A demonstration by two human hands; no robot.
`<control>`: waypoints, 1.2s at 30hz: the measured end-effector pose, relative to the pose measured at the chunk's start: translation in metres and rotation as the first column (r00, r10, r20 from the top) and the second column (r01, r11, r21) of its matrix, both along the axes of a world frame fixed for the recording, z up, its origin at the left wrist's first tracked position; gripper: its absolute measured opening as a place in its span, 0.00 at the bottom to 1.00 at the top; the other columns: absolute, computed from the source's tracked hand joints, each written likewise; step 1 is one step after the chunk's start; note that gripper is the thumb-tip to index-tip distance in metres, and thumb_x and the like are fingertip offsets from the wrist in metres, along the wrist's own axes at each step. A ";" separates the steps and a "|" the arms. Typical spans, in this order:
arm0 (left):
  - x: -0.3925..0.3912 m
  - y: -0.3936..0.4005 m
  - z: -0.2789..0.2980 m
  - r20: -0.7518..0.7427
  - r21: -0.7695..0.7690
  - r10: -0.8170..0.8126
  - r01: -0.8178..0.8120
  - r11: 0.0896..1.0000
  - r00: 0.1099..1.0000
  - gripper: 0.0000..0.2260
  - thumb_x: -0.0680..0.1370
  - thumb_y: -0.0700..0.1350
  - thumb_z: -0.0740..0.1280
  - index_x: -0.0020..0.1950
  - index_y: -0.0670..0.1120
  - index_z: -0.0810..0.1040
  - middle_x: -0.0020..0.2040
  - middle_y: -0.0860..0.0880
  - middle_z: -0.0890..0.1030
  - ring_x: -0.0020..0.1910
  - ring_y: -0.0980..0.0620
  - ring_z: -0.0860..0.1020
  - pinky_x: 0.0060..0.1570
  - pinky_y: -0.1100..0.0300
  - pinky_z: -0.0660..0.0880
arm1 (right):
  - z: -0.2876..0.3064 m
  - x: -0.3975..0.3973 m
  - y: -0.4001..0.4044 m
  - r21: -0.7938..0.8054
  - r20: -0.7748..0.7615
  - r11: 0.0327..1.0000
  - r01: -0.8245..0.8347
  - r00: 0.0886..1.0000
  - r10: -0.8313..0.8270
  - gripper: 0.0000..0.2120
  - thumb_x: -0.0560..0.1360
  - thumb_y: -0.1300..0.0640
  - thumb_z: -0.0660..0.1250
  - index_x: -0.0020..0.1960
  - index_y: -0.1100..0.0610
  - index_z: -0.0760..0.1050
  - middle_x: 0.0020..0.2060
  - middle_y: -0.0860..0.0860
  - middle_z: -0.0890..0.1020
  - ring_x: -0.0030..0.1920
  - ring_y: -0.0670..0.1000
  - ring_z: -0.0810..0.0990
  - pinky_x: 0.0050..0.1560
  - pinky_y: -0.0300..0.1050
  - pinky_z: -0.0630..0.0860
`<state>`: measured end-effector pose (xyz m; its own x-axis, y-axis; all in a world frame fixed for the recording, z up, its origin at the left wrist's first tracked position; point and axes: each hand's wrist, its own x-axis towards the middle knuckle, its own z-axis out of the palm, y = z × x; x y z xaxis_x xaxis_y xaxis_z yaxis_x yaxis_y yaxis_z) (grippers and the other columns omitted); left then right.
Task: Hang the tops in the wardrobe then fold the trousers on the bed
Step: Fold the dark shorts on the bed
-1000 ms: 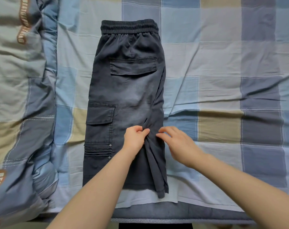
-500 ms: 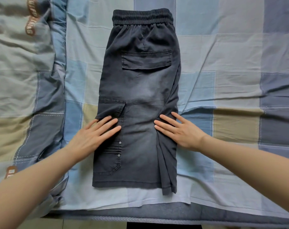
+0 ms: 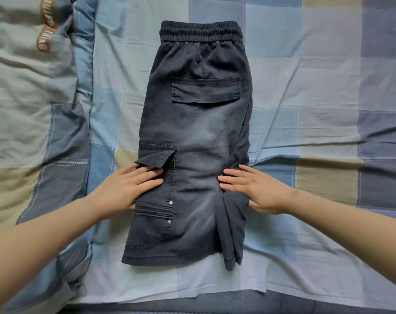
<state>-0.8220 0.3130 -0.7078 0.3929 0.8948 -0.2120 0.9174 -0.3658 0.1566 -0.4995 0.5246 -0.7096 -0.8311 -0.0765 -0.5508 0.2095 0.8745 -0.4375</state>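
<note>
Dark trousers (image 3: pixel 192 137) folded lengthwise on the checked bed (image 3: pixel 305 87); left hand (image 3: pixel 124 186) and right hand (image 3: pixel 253 189) flat, released, pressing the side edges.

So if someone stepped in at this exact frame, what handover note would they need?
Left hand: flat, fingers on the side pocket of the dark trousers.
Right hand: flat on their right edge, no grip.
Trousers lie folded lengthwise on the checked bed sheet, waistband away from the person.
Done: legs laid one over the other.
Left: fold them across. No tops or wardrobe in view, so hanging cannot be checked.
</note>
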 end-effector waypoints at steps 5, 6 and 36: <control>-0.007 0.046 0.016 0.304 -0.792 0.948 -0.578 0.196 -0.096 0.16 0.83 0.42 0.57 0.42 0.46 0.81 0.36 0.54 0.84 0.34 0.62 0.80 0.38 0.69 0.76 | 0.017 -0.034 0.037 -0.571 0.592 -0.198 0.796 0.233 -0.772 0.13 0.78 0.52 0.57 0.54 0.56 0.77 0.51 0.48 0.83 0.50 0.43 0.80 0.51 0.42 0.78; -0.018 0.057 0.014 0.239 -0.868 0.931 -0.490 0.079 -0.274 0.14 0.83 0.50 0.58 0.45 0.47 0.79 0.37 0.52 0.83 0.35 0.57 0.80 0.38 0.63 0.76 | 0.014 -0.036 0.046 -0.491 0.690 -0.409 0.769 0.057 -0.721 0.13 0.81 0.51 0.58 0.58 0.56 0.76 0.54 0.50 0.83 0.52 0.47 0.81 0.52 0.43 0.77; 0.026 0.004 0.001 0.276 -0.787 0.815 -0.607 -0.113 -0.509 0.10 0.72 0.49 0.76 0.41 0.43 0.81 0.37 0.47 0.78 0.35 0.51 0.75 0.43 0.60 0.74 | 0.006 -0.011 -0.014 -0.340 0.517 -0.472 0.814 -0.257 -0.816 0.03 0.76 0.58 0.66 0.44 0.57 0.76 0.41 0.50 0.79 0.39 0.47 0.77 0.35 0.38 0.74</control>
